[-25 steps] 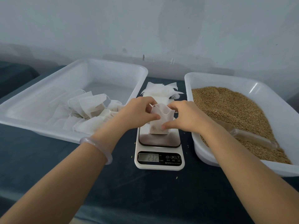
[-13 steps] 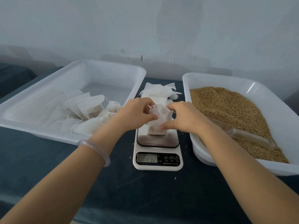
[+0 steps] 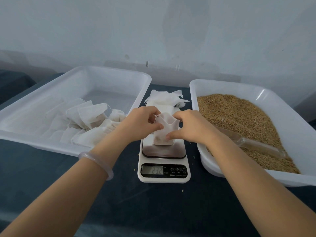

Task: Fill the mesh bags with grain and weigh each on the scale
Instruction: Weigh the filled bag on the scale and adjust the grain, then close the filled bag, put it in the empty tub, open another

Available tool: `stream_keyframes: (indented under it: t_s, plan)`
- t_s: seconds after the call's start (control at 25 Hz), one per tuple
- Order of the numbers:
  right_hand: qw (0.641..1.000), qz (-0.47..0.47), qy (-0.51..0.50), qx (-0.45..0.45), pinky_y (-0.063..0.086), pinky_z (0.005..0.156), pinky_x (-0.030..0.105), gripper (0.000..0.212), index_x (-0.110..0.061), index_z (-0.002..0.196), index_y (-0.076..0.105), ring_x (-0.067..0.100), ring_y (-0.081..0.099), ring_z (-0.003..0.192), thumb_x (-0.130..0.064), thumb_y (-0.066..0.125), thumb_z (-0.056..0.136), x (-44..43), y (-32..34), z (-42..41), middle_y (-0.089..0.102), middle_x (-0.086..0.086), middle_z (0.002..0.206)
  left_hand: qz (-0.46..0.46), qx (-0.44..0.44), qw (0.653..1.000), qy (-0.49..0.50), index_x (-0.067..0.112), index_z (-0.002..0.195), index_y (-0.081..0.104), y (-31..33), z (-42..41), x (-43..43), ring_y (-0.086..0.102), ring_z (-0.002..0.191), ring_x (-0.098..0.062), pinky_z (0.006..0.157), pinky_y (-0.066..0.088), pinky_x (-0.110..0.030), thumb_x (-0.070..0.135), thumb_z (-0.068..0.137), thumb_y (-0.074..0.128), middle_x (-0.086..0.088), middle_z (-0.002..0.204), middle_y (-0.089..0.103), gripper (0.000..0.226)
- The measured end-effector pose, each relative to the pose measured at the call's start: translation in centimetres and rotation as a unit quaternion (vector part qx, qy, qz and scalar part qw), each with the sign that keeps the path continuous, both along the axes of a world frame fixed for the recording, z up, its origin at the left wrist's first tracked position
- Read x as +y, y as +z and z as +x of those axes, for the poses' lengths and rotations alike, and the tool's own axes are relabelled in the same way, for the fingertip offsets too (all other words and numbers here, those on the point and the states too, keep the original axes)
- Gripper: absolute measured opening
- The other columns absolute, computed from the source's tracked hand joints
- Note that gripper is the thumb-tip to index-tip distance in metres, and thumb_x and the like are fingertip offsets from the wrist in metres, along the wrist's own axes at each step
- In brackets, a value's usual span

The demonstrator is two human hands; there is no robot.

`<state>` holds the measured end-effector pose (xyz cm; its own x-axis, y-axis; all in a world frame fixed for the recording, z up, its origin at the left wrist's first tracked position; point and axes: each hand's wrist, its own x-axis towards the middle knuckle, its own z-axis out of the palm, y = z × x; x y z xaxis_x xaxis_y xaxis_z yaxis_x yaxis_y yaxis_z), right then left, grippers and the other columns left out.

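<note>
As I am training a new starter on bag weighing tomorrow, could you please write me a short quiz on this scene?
1. True or false: the left hand and the right hand both hold the mesh bag standing on the scale.
2. Where does the clear scoop lie? A: on the scale. B: on the grain in the right tray. C: in the left hand.
3. Fill in: the scale's display shows the digits ___.
Key: 1 true; 2 B; 3 232.
</note>
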<state>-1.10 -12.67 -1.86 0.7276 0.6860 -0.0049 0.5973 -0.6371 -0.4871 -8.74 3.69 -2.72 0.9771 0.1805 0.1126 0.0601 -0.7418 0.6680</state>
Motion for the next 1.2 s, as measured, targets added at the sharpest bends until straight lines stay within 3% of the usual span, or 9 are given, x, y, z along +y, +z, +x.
stream_keyframes:
  t_s: [0.16,0.36,0.76,0.96,1.04,1.12,1.2]
  plan:
    - [1.000,-0.001,-0.002,-0.003,0.021,0.044,0.024,0.044,-0.016,0.063,0.048,0.008,0.033,0.045,-0.040,0.085,0.060,0.0,-0.1,0.0,0.041,-0.006,0.055,0.002,0.002,1.000,-0.001,0.027,0.088,0.060,-0.1,0.0,0.0,0.057,0.068,-0.008,0.063,0.043,-0.020,0.020,0.081,0.070,0.009,0.073,0.060,0.014]
    - [1.000,-0.002,-0.004,-0.003,0.024,0.046,0.028,0.048,-0.006,0.072,0.051,0.012,0.033,0.048,-0.041,0.084,0.061,0.1,-0.2,0.1,0.040,-0.003,0.057,0.011,-0.009,1.000,0.001,0.027,0.085,0.059,-0.2,-0.1,0.0,0.050,0.061,-0.002,0.058,0.036,-0.017,0.020,0.080,0.070,0.013,0.065,0.053,0.014]
    - [1.000,0.004,0.010,-0.002,0.020,0.038,0.021,0.054,-0.018,0.058,0.034,0.009,0.027,0.040,-0.041,0.083,0.062,-0.2,-0.2,0.0,0.033,-0.007,0.053,0.019,-0.023,1.000,0.010,0.020,0.081,0.062,-0.5,0.0,0.0,0.046,0.055,-0.003,0.053,0.033,-0.013,0.024,0.081,0.070,0.010,0.060,0.049,0.008]
    - [0.999,0.023,0.027,-0.007,0.024,0.040,0.020,0.051,-0.016,0.054,0.033,0.007,0.030,0.039,-0.034,0.078,0.073,-0.4,-0.2,0.1,0.035,-0.007,0.053,0.015,-0.031,0.999,0.012,0.029,0.068,0.053,-0.3,-0.1,-0.2,0.051,0.060,-0.008,0.058,0.038,-0.020,0.022,0.083,0.068,0.009,0.061,0.057,0.023]
    - [0.997,0.066,0.027,0.006,0.023,0.042,0.019,0.048,-0.014,0.053,0.038,0.006,0.031,0.040,-0.032,0.076,0.077,-0.6,-0.1,0.2,0.035,-0.008,0.050,-0.054,-0.043,0.998,0.000,0.027,0.073,0.056,-0.2,-0.3,-0.2,0.055,0.062,0.000,0.059,0.040,-0.013,0.022,0.077,0.075,0.015,0.065,0.061,0.020]
    - [0.991,0.125,0.030,0.030,0.024,0.045,0.018,0.040,-0.008,0.056,0.050,0.004,0.032,0.043,-0.030,0.075,0.077,-0.8,0.2,0.2,0.036,-0.010,0.048,-0.183,-0.018,0.982,-0.031,0.027,0.091,0.058,0.0,-0.7,-0.5,0.061,0.076,0.003,0.065,0.046,-0.014,0.024,0.063,0.085,0.015,0.085,0.066,0.038]
    - [0.980,0.182,0.037,0.073,0.032,0.051,0.017,0.032,0.001,0.071,0.062,0.001,0.039,0.050,-0.027,0.076,0.077,-1.0,0.8,0.4,0.047,-0.005,0.054,-0.228,0.010,0.969,-0.091,0.034,0.104,0.060,0.1,-1.0,-1.1,0.062,0.086,-0.001,0.071,0.049,-0.017,0.022,0.056,0.085,0.014,0.094,0.066,0.056]
